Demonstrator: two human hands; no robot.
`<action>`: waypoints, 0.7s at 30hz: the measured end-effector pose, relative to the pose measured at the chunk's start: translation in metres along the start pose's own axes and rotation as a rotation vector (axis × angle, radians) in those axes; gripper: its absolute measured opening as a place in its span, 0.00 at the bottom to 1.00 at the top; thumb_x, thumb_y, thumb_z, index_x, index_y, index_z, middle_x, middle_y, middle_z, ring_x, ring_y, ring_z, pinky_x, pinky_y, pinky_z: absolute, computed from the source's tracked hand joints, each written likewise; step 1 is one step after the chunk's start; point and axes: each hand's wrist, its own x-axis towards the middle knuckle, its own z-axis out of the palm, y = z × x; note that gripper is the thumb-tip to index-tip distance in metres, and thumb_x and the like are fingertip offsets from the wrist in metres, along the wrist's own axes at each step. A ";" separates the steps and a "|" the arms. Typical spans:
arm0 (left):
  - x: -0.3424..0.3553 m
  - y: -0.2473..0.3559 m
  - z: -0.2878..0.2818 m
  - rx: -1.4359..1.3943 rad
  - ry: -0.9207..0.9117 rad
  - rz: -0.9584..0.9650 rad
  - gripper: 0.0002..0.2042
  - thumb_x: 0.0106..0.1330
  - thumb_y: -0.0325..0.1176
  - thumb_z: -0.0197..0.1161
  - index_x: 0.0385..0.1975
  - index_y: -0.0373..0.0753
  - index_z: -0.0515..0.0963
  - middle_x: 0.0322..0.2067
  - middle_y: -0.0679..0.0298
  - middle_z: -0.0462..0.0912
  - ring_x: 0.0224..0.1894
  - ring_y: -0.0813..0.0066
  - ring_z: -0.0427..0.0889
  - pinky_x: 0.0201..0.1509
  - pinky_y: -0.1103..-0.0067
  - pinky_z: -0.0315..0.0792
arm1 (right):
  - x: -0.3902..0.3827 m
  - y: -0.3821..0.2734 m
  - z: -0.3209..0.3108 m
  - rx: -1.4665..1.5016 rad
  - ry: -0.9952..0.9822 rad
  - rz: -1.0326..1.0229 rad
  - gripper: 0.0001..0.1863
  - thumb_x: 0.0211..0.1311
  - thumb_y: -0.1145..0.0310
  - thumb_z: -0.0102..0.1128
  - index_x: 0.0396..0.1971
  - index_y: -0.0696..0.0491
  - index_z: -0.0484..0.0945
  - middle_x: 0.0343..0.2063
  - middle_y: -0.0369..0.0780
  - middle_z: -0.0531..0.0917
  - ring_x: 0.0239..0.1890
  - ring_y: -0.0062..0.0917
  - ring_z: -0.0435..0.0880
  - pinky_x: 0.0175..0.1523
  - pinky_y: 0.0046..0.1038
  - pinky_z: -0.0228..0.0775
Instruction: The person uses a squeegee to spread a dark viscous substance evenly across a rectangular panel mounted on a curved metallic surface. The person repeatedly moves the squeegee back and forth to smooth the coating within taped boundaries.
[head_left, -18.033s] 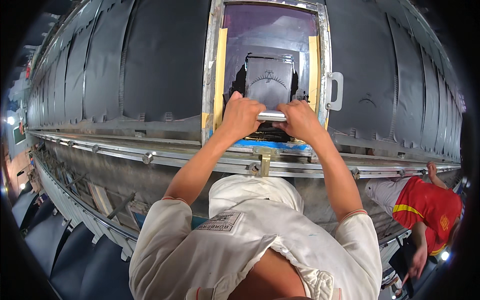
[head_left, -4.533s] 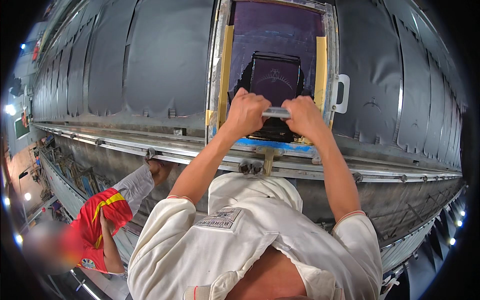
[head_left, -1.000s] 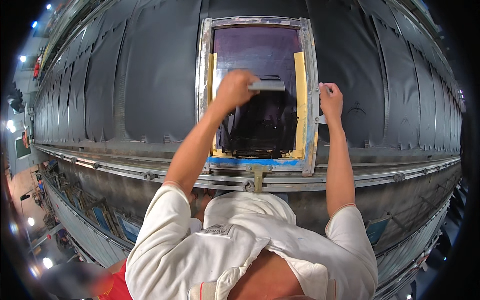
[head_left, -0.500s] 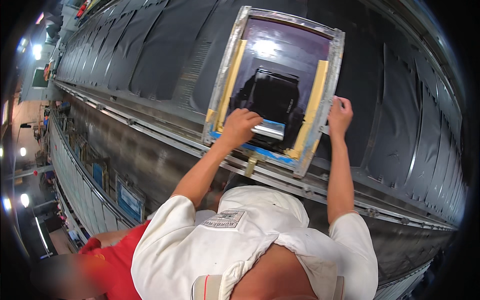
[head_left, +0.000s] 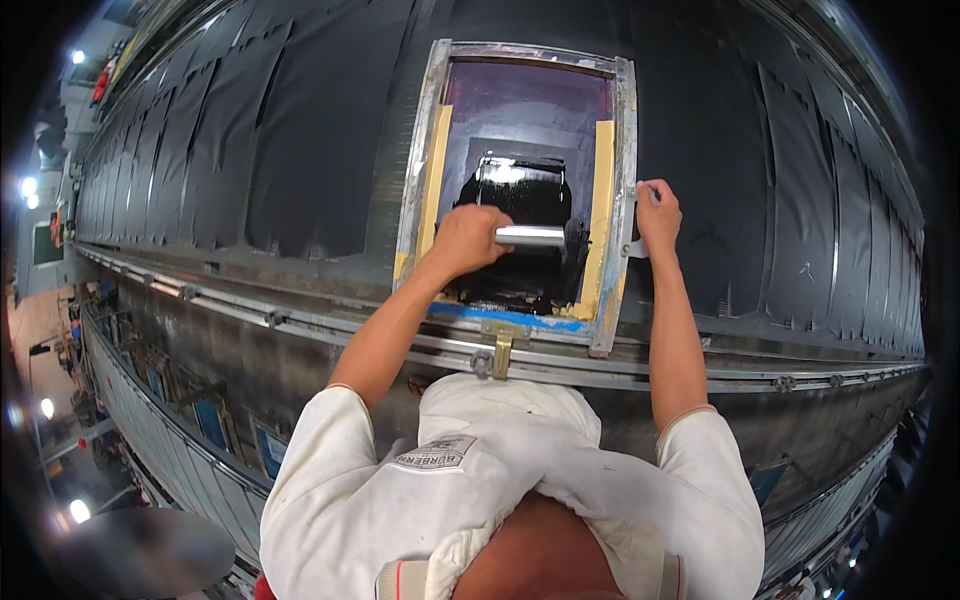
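A screen printing frame [head_left: 626, 150] with battered metal edges lies on the dark table in front of me. Black ink [head_left: 530, 190] coats the near half of its purple mesh [head_left: 530, 95]. My left hand [head_left: 470, 240] is closed round the left end of a squeegee [head_left: 532, 236], whose silvery bar lies crosswise over the ink. The squeegee's lower edge is hard to make out. At the frame's right side my right hand [head_left: 658, 215] is closed, its curled fingers against the metal edge. Yellow tape [head_left: 603, 200] lines the mesh's sides, and blue tape [head_left: 515, 318] the near end.
Black fabric pieces [head_left: 325, 150] lie in a row along the long table, both left and right of the frame. A metal rail [head_left: 230, 305] follows its near edge, with a brass-coloured bracket [head_left: 503, 355] at the frame. Framed screens [head_left: 268, 445] stand below, behind on the left.
The squeegee, in my left hand, has moved from the near end of the mesh farther up over the ink. My right hand stays at the frame's side. The whole view has turned slightly.
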 end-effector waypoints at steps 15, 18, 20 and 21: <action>0.062 -0.013 -0.025 0.142 0.081 0.078 0.08 0.49 0.30 0.74 0.29 0.42 0.85 0.27 0.56 0.85 0.35 0.50 0.86 0.41 0.58 0.79 | -0.011 -0.138 0.021 -0.217 -0.656 -0.666 0.10 0.50 0.74 0.70 0.34 0.56 0.83 0.28 0.52 0.85 0.35 0.52 0.85 0.45 0.46 0.76; -0.007 0.012 -0.009 0.097 0.072 0.141 0.07 0.48 0.27 0.72 0.27 0.41 0.84 0.26 0.56 0.85 0.34 0.51 0.86 0.39 0.58 0.79 | -0.085 -0.126 -0.005 -0.213 -0.724 -0.647 0.13 0.44 0.76 0.73 0.33 0.52 0.82 0.28 0.45 0.83 0.39 0.42 0.82 0.48 0.42 0.71; -0.017 0.011 -0.009 0.075 -0.012 0.109 0.11 0.48 0.27 0.74 0.33 0.43 0.86 0.30 0.57 0.85 0.36 0.51 0.86 0.41 0.59 0.79 | -0.102 -0.123 -0.008 -0.171 -0.792 -0.619 0.12 0.44 0.74 0.73 0.32 0.52 0.82 0.28 0.44 0.82 0.38 0.43 0.81 0.47 0.41 0.69; -0.018 0.011 -0.010 0.064 -0.054 0.093 0.13 0.48 0.27 0.76 0.36 0.44 0.87 0.31 0.57 0.86 0.37 0.52 0.86 0.42 0.59 0.79 | -0.097 -0.122 -0.007 -0.189 -0.754 -0.662 0.11 0.45 0.73 0.73 0.31 0.52 0.82 0.28 0.44 0.82 0.38 0.42 0.81 0.47 0.40 0.69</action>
